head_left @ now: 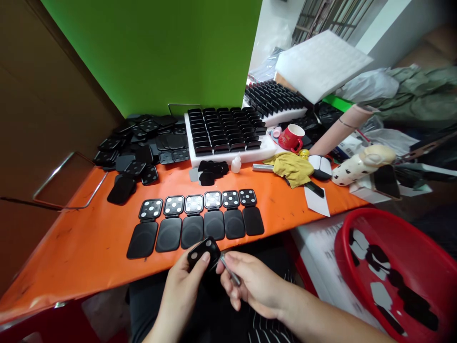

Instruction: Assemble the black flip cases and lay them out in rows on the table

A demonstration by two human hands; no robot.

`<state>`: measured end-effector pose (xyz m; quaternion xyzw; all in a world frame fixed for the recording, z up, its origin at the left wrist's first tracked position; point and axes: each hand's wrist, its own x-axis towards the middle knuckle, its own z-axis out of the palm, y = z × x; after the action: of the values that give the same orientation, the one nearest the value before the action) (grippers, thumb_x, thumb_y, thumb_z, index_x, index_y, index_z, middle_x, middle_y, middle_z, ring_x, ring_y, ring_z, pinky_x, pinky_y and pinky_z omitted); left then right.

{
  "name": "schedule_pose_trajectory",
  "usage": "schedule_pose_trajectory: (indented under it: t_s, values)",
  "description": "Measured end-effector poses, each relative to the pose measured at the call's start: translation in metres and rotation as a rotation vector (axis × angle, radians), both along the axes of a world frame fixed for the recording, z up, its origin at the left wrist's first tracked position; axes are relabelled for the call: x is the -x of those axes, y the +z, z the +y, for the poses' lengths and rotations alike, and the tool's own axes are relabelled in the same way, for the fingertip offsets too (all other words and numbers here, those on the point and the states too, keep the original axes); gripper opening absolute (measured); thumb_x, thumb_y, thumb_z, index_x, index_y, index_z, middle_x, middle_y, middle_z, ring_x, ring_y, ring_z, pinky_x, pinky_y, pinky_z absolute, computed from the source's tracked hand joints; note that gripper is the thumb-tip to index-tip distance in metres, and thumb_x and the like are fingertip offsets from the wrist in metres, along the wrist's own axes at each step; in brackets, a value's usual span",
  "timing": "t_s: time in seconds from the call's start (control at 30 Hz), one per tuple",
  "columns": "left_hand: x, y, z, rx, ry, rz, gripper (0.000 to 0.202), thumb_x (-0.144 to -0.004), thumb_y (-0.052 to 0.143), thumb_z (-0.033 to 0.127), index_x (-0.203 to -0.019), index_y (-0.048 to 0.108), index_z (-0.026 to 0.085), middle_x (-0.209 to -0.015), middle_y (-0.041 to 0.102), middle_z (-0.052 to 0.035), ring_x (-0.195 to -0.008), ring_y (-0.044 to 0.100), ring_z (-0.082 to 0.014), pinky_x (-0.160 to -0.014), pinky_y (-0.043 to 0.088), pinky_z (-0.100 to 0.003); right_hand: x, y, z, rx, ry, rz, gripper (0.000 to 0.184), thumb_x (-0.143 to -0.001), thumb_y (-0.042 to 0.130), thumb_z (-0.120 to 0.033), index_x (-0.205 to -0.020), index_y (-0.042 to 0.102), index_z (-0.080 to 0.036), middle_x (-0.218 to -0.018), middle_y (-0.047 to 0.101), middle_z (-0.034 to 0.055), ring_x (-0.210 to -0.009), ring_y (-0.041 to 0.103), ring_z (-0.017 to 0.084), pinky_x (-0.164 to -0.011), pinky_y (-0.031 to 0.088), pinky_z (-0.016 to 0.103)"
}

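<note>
My left hand (pixel 183 286) is closed round a small black case (pixel 204 251) with white dots on its face, held just below the table's front edge. My right hand (pixel 250 281) pinches thin metal tweezers (pixel 229 271), whose tip touches the case. On the orange table (pixel 89 238), right above my hands, lies a row of several opened black cases (pixel 198 221), their dotted lids turned away from me.
A heap of loose black cases (pixel 143 147) lies at the back left. White foam trays (pixel 228 131) hold rows of closed cases. A red mug (pixel 291 138), a yellow cloth (pixel 293 167) and a small bottle (pixel 235 164) stand right of centre. A red basin (pixel 396 271) is at my right.
</note>
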<state>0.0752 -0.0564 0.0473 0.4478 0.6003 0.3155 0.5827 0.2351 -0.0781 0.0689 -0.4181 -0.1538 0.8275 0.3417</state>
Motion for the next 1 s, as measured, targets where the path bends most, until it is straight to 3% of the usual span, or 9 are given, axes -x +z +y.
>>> schedule_pose_trajectory:
  t_s: [0.13,0.23,0.33,0.53,0.73,0.9,1.0]
  values:
    - [0.0,0.005,-0.005,-0.103,0.025,0.043,0.03,-0.076,0.06,0.038,-0.101,0.063,0.021,-0.1,0.069,-0.0026,-0.094,0.062,-0.0193,-0.084,0.049,-0.027,0.0,-0.002,-0.001,0.078,0.073,0.006,0.031,-0.088,0.041,-0.043,-0.082,0.053,-0.015,-0.055,0.041,-0.0051,-0.037,0.022,0.001,-0.035,0.016,0.013]
    - [-0.003,0.007,-0.01,-0.295,-0.109,0.081,0.024,-0.079,0.059,0.03,-0.101,0.065,0.025,-0.102,0.068,-0.0011,-0.091,0.064,-0.0176,-0.083,0.05,-0.025,-0.001,-0.004,-0.001,0.145,0.064,0.088,0.027,-0.087,0.042,-0.042,-0.08,0.05,-0.017,-0.055,0.036,-0.0066,-0.037,0.019,0.001,-0.035,0.011,0.013]
    - [-0.005,0.006,-0.012,-0.495,-0.266,0.131,0.026,-0.081,0.057,0.022,-0.105,0.063,0.029,-0.107,0.067,-0.0001,-0.092,0.064,-0.0156,-0.084,0.049,-0.024,-0.004,-0.01,0.0,0.223,0.074,0.227,0.018,-0.086,0.045,-0.035,-0.081,0.048,-0.018,-0.055,0.035,-0.0069,-0.037,0.019,0.001,-0.035,0.01,0.012]
    - [-0.002,0.005,-0.01,-0.651,-0.357,0.176,0.032,-0.083,0.054,0.018,-0.112,0.058,0.03,-0.108,0.066,-0.0009,-0.093,0.064,-0.0147,-0.083,0.051,-0.023,-0.014,-0.019,0.003,0.396,-0.002,0.521,0.015,-0.085,0.045,-0.028,-0.08,0.05,-0.015,-0.057,0.037,-0.0054,-0.038,0.029,0.0,-0.035,0.016,0.01]
    - [-0.004,0.004,-0.015,-0.793,-0.437,0.159,0.037,-0.083,0.052,0.012,-0.116,0.055,0.028,-0.111,0.064,-0.0026,-0.099,0.062,-0.0158,-0.085,0.051,-0.024,-0.016,-0.013,0.002,0.465,-0.018,0.483,0.025,-0.085,0.049,-0.04,-0.082,0.052,-0.015,-0.056,0.042,-0.004,-0.038,0.033,0.001,-0.034,0.017,0.01]
    - [-0.01,0.002,-0.017,-0.828,-0.458,0.145,0.042,-0.083,0.052,0.011,-0.122,0.051,0.027,-0.115,0.062,-0.0035,-0.1,0.061,-0.0164,-0.085,0.05,-0.024,-0.012,-0.008,-0.002,0.552,-0.19,0.35,0.026,-0.082,0.051,-0.038,-0.07,0.049,-0.015,-0.047,0.034,-0.0082,-0.034,0.027,0.001,-0.033,0.016,0.012]
    - [-0.014,0.005,-0.014,-0.762,-0.454,0.122,0.039,-0.083,0.052,0.013,-0.118,0.054,0.028,-0.112,0.064,-0.0034,-0.099,0.062,-0.0172,-0.085,0.05,-0.026,-0.015,-0.01,-0.002,0.464,-0.165,0.28,0.029,-0.082,0.05,-0.04,-0.066,0.046,-0.016,-0.046,0.03,-0.0091,-0.035,0.022,0.002,-0.035,0.015,0.013]
